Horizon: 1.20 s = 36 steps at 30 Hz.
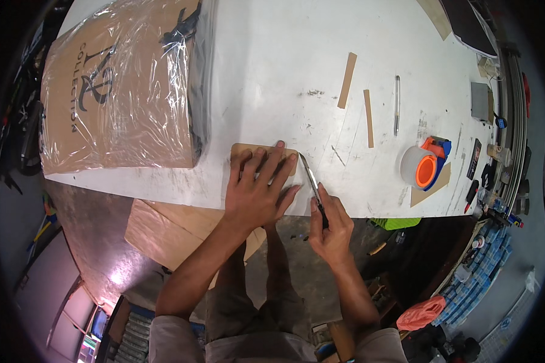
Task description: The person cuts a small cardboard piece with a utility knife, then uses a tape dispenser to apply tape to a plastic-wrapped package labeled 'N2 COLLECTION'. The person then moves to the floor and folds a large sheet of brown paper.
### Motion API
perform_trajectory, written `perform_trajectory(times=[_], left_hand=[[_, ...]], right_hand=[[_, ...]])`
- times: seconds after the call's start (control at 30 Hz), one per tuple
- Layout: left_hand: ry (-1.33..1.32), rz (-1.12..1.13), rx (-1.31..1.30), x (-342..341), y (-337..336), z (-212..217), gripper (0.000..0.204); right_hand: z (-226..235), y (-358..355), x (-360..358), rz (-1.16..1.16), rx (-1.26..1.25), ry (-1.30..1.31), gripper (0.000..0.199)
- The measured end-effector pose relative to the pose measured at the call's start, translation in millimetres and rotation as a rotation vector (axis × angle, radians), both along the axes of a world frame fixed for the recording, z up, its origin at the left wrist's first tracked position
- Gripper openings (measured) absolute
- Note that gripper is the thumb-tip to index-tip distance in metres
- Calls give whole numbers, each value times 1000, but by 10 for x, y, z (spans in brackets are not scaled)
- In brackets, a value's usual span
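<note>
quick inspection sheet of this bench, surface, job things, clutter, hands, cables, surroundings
Surface: white table, scuffed with dark marks.
Job's things: brown card near the front edge; utility knife, blade out, tip by the card's right side.
Clutter: two brown strips, clear pen, tape dispenser, plastic-wrapped package.
Hands: left hand spread flat on the card; right hand grips the knife.
Cables: nothing seen clearly.
Surroundings: brown sheet below the table; crumpled reddish plastic at lower right.

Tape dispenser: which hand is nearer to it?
Right. The right hand, gripping the knife, is left of the tape dispenser, closer to the body; the left hand, spread on the cardboard, is farther left.
</note>
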<state>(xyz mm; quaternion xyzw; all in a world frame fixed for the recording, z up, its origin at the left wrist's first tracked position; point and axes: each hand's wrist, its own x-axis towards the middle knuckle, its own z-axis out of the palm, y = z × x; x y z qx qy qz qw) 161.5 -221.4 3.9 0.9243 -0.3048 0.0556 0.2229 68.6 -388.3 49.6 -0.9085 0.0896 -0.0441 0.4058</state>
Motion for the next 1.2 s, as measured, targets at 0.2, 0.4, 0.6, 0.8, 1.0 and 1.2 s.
perform_trajectory(times=[0.2,0.4,0.6,0.8,1.0,1.2], left_hand=[[8,-4,-3,-3,6,-9,57],[8,-11,-6,10,5,1,58],[1,-9,-12,7,5,-4,57],[35,12,-26,-7,-19,-12,56],[26,-23,-18,11,-2,12,54],[-47,6,-33,-15,-6,3,52]], right_hand=[[9,-10,17,-3,-5,17,48],[10,-68,42,16,6,-16,45],[77,-186,75,80,13,63,47],[132,-180,63,113,22,128,50],[114,-186,-89,75,-11,44,46],[28,-58,-120,-11,10,16,46]])
